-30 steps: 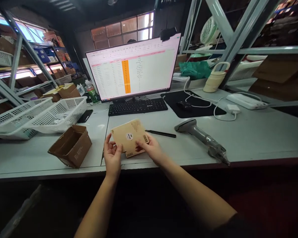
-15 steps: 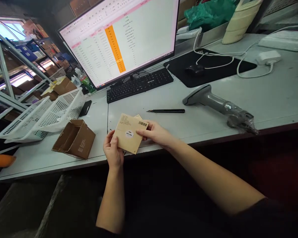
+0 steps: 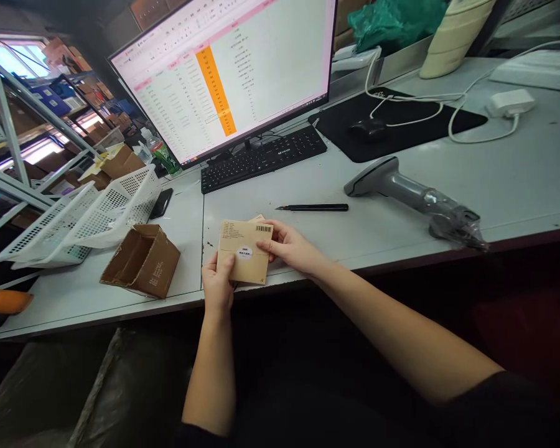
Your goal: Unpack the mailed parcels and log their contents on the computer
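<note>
A flat tan cardboard packet (image 3: 242, 251) with a barcode and a round white sticker is held over the front edge of the grey table (image 3: 518, 186). My left hand (image 3: 217, 287) grips its lower left corner, fingers closed on it. Pinching its right edge near the barcode is my right hand (image 3: 292, 247). A second tan piece peeks out behind the packet's top edge. An open brown cardboard box (image 3: 142, 260) lies on its side to the left of my hands.
A black pen (image 3: 313, 207) and a grey handheld barcode scanner (image 3: 413, 199) lie to the right. Behind stand a keyboard (image 3: 264, 158), a monitor (image 3: 228, 74) showing a spreadsheet, and a mouse (image 3: 368, 129) on a black pad. White mesh baskets (image 3: 84, 218) sit at left.
The view dropped and closed in on the table. The packet turned from tilted to nearly upright and square between my hands, which stayed on it near the table's front edge.
</note>
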`<control>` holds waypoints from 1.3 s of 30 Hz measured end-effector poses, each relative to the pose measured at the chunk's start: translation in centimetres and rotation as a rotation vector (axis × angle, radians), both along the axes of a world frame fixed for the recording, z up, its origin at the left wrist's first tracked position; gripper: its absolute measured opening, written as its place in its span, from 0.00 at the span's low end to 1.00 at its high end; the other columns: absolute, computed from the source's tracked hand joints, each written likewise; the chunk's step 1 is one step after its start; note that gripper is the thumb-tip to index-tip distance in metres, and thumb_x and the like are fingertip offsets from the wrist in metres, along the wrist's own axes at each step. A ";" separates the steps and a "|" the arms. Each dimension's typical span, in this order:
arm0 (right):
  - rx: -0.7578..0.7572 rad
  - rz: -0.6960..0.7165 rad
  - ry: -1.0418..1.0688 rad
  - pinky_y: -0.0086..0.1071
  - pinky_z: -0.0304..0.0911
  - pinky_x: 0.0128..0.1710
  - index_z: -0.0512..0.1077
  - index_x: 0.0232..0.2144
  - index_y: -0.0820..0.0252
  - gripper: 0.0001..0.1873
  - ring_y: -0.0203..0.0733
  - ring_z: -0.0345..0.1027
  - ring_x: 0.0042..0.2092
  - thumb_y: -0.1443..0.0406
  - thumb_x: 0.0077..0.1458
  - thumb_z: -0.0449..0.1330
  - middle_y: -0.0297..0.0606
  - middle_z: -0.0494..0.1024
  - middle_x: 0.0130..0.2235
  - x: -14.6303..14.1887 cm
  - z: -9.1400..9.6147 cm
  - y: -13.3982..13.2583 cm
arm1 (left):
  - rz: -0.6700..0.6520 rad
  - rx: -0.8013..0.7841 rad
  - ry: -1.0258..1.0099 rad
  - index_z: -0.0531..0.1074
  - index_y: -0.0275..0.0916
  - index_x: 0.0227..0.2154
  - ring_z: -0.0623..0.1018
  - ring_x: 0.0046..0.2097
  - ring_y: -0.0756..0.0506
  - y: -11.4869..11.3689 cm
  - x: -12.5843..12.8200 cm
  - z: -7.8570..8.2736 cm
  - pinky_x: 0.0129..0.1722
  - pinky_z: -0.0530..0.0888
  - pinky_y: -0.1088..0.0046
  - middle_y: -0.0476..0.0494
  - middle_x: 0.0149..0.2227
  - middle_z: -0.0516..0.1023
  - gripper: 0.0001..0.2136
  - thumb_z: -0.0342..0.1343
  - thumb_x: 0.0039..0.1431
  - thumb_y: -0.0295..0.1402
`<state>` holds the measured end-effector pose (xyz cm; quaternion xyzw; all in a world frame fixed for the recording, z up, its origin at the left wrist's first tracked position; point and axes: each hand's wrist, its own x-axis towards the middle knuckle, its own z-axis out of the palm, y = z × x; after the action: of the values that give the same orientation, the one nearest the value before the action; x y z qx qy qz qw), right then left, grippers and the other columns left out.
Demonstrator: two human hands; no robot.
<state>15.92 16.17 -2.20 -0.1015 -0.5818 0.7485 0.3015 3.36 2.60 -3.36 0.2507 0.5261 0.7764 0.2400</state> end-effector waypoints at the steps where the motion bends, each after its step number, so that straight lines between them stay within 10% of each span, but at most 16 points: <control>1: 0.026 -0.035 -0.015 0.30 0.67 0.29 0.71 0.48 0.58 0.24 0.36 0.67 0.31 0.54 0.53 0.67 0.34 0.74 0.35 0.2 0.1 0.2 | 0.017 0.012 -0.026 0.79 0.39 0.41 0.81 0.42 0.44 0.1 -0.2 0.1 0.43 0.77 0.70 0.41 0.43 0.83 0.19 0.73 0.47 0.41; 7: 0.484 -0.394 -0.275 0.48 0.69 0.53 0.67 0.60 0.59 0.26 0.50 0.72 0.50 0.56 0.62 0.57 0.46 0.78 0.49 2.2 0.1 1.2 | 0.173 0.295 -0.173 0.76 0.47 0.49 0.77 0.56 0.42 0.2 -1.2 0.5 0.51 0.77 0.66 0.44 0.57 0.77 0.15 0.64 0.59 0.37; 14: 1.169 -0.334 -0.657 0.56 0.53 0.66 0.53 0.70 0.72 0.49 0.66 0.55 0.67 0.51 0.57 0.64 0.62 0.61 0.67 1.6 -0.8 -0.6 | 0.202 0.296 -0.174 0.73 0.51 0.54 0.70 0.64 0.39 0.0 -1.2 0.5 0.53 0.76 0.62 0.45 0.64 0.70 0.16 0.58 0.63 0.36; 19: 1.332 -0.208 -0.698 0.61 0.54 0.63 0.67 0.64 0.62 0.33 0.69 0.56 0.66 0.52 0.61 0.59 0.57 0.66 0.64 1.6 -0.7 -0.6 | 0.203 0.307 -0.189 0.73 0.50 0.55 0.72 0.62 0.39 -0.1 -1.1 0.6 0.54 0.76 0.60 0.43 0.64 0.70 0.16 0.56 0.65 0.35; 25: 1.285 -0.016 -0.544 0.62 0.53 0.65 0.77 0.54 0.49 0.21 0.62 0.54 0.68 0.67 0.62 0.54 0.40 0.69 0.65 3.0 -0.7 -0.4 | 0.193 0.374 -0.296 0.74 0.49 0.53 0.69 0.65 0.39 -0.1 -1.8 0.2 0.58 0.74 0.56 0.45 0.66 0.68 0.14 0.53 0.66 0.35; 29: 1.306 -0.027 -0.482 0.64 0.51 0.65 0.76 0.54 0.55 0.22 0.65 0.52 0.69 0.59 0.58 0.63 0.44 0.69 0.65 3.3 -0.8 -1.2 | 0.239 0.394 -0.344 0.74 0.46 0.52 0.70 0.65 0.40 0.0 -2.3 -0.2 0.60 0.73 0.60 0.44 0.66 0.68 0.14 0.53 0.66 0.36; 33: 1.366 0.021 -0.290 0.61 0.55 0.64 0.76 0.54 0.52 0.20 0.55 0.68 0.59 0.65 0.59 0.63 0.44 0.78 0.55 3.2 -0.9 -2.3 | 0.266 0.359 -0.337 0.75 0.45 0.52 0.70 0.65 0.41 0.0 -2.6 -0.5 0.59 0.74 0.61 0.43 0.64 0.70 0.14 0.54 0.66 0.38; 39: 1.013 -0.213 -0.067 0.58 0.54 0.65 0.81 0.29 0.49 0.12 0.55 0.59 0.66 0.64 0.61 0.58 0.36 0.75 0.59 5.2 1.6 -1.9 | 0.265 0.303 -0.317 0.69 0.55 0.57 0.76 0.58 0.45 -0.4 -2.7 -0.5 0.52 0.78 0.68 0.49 0.60 0.75 0.21 0.59 0.63 0.33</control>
<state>21.10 14.26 -0.57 -0.0254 -0.8669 0.3348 0.3684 0.70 2.18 -3.90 0.0876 0.3880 0.9006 0.1752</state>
